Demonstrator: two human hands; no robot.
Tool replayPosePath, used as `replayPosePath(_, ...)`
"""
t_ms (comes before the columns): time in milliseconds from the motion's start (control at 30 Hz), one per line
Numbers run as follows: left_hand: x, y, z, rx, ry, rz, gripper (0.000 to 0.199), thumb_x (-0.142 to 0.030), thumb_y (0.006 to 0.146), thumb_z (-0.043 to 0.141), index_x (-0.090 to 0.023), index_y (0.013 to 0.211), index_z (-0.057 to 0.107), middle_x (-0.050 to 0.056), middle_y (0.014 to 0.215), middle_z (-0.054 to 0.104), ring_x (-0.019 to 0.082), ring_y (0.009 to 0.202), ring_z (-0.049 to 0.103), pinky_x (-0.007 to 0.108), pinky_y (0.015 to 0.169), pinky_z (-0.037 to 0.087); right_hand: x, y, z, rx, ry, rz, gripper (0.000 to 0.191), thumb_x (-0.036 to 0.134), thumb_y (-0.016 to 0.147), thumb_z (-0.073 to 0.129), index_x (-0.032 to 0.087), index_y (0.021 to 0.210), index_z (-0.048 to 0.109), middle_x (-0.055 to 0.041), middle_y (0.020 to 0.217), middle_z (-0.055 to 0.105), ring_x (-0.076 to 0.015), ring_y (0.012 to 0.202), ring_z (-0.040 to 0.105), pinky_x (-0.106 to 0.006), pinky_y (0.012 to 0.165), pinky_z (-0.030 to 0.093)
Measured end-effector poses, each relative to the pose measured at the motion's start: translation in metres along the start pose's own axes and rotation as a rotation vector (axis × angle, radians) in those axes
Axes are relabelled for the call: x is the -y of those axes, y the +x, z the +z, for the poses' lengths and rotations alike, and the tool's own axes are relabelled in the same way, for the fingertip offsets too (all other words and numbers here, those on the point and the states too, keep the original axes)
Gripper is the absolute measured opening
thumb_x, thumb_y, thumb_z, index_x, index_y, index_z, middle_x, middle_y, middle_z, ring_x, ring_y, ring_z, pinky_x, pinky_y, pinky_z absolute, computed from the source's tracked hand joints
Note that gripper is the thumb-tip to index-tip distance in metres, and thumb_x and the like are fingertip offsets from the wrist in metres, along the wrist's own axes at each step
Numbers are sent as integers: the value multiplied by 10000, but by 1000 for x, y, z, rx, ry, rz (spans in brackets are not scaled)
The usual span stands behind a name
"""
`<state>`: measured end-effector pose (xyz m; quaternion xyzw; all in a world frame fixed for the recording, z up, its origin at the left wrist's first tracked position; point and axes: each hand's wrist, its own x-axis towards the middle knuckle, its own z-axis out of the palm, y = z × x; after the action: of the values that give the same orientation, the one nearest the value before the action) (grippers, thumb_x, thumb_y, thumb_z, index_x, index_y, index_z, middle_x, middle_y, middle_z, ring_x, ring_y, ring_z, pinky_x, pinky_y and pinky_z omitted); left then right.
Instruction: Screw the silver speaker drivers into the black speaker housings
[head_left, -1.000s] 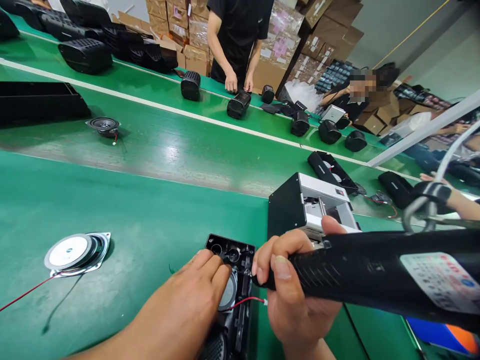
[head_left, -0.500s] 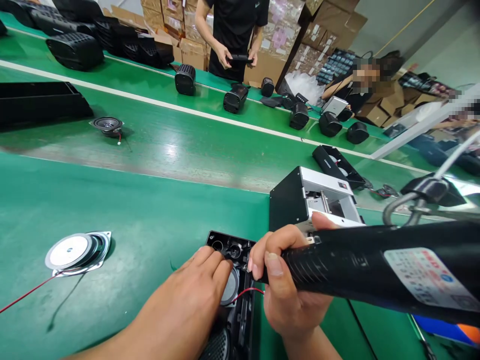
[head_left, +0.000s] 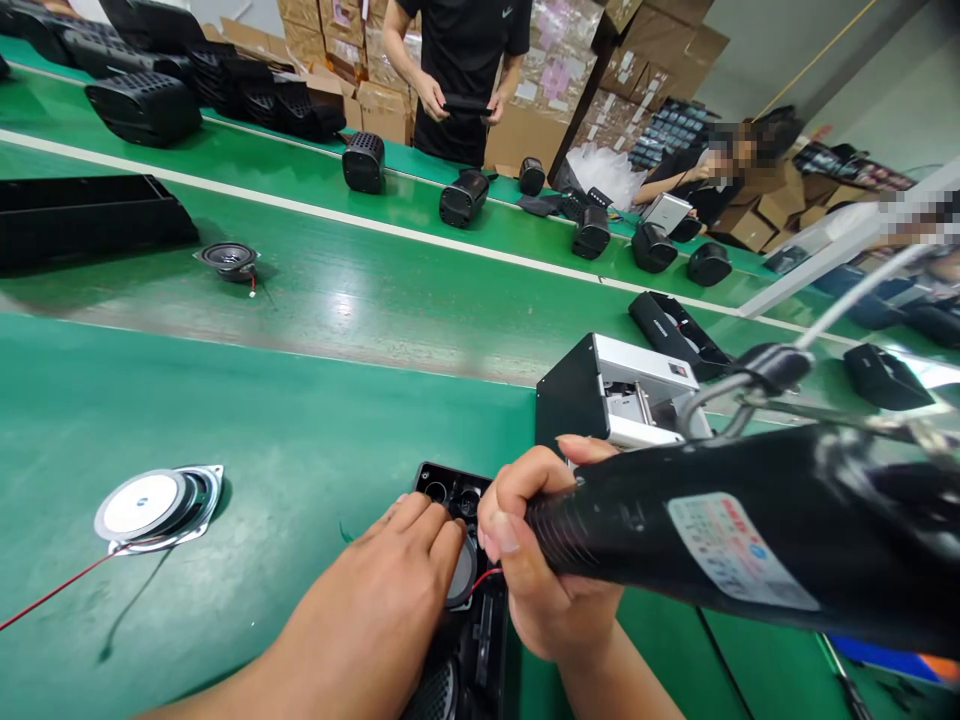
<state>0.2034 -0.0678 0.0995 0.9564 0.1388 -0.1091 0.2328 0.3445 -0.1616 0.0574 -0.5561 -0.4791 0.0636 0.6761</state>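
Note:
A black speaker housing [head_left: 491, 625] lies open on the near green mat, with a round grey speaker driver [head_left: 461, 575] and a red wire [head_left: 487, 577] in it. My left hand [head_left: 390, 580] grips the housing's left side beside the driver, its fingers curled and the fingertips hidden. My right hand [head_left: 544, 560] is wrapped round a black electric screwdriver [head_left: 630, 530], held nearly level, its tip hidden behind my fingers over the housing. Further left lies a loose speaker driver [head_left: 146, 505], magnet side up, its red wire trailing to the left edge.
A black and silver box-shaped machine [head_left: 570, 390] stands just beyond my right hand. The screwdriver hangs from a metal hook and cable [head_left: 772, 370]. Across the green conveyor [head_left: 360, 300] are another driver [head_left: 229, 260] and several black speaker shells [head_left: 463, 198]. A person [head_left: 472, 60] stands opposite.
My right hand and the screwdriver have shifted left, closer to my left hand. The hook and cable swung left with them. My left hand has hardly moved.

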Motion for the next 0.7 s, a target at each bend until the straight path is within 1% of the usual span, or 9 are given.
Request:
replayPosePath(67, 0, 1, 1, 11, 11, -8, 499, 44, 996, 474, -119, 1370, 761, 172, 1300, 749, 364, 1231, 711, 541, 1013, 684, -2, 1, 0, 37, 50, 18, 330, 282, 1025, 724, 348, 1331, 620, 14, 849, 585, -218, 620, 585, -356, 500, 531)
replayPosePath(167, 1, 2, 5, -11, 29, -4, 522, 53, 975, 496, -121, 1393, 756, 175, 1331, 753, 354, 1222, 721, 527, 1021, 688, -3, 2, 1, 48, 113, 25, 324, 227, 1040, 701, 336, 1330, 607, 3, 896, 609, -190, 599, 556, -330, 484, 511)
replayPosePath(233, 1, 3, 7, -31, 33, -5, 578, 75, 942, 492, -128, 1420, 744, 167, 1346, 757, 341, 1215, 728, 513, 1023, 690, -2, 4, 3, 40, 123, 16, 392, 205, 1044, 688, 332, 1394, 567, 4, 907, 612, -179, 591, 546, -312, 477, 500)
replayPosePath(300, 2, 3, 8, -34, 21, -17, 607, 85, 913, 493, -147, 1413, 749, 152, 1344, 764, 335, 1230, 728, 504, 1036, 685, 0, 7, 4, 33, 122, -10, 508, 180, 1030, 693, 336, 1476, 504, 16, 886, 606, -181, 594, 553, -303, 481, 503)
replayPosePath(400, 2, 4, 6, -40, -19, -54, 537, 68, 920, 497, -179, 1296, 791, 129, 1312, 779, 332, 1272, 724, 523, 1123, 648, 4, 13, 7, 35, 119, -85, 611, 134, 998, 713, 339, 1522, 476, 36, 854, 593, -185, 610, 575, -307, 518, 534)
replayPosePath(467, 2, 4, 5, -40, -52, -78, 490, 45, 933, 510, -192, 1248, 800, 123, 1303, 784, 329, 1285, 726, 539, 1173, 621, 6, 17, 9, 33, 110, -133, 595, 129, 995, 709, 338, 1514, 507, 37, 849, 585, -181, 615, 577, -305, 534, 540)
replayPosePath(533, 4, 3, 5, -38, -66, -98, 497, 31, 925, 519, -204, 1265, 797, 126, 1322, 781, 333, 1318, 723, 546, 1193, 610, 6, 19, 12, 22, 96, -160, 563, 146, 1007, 686, 341, 1510, 524, 33, 851, 582, -181, 616, 580, -299, 528, 531)
replayPosePath(633, 12, 2, 10, -50, -47, -101, 526, 3, 907, 525, -224, 1302, 787, 137, 1354, 770, 358, 1354, 715, 570, 1177, 619, 6, 20, 16, 2, 84, -181, 470, 201, 1053, 667, 352, 1479, 535, 33, 839, 578, -183, 617, 597, -281, 506, 527)
replayPosePath(700, 22, 1, 17, -88, -65, -70, 477, -59, 920, 553, -244, 1295, 784, 139, 1351, 768, 366, 1334, 729, 569, 1142, 642, 11, 21, 16, -11, 81, -177, 397, 253, 1105, 645, 358, 1470, 529, 36, 847, 573, -169, 592, 592, -265, 487, 529)
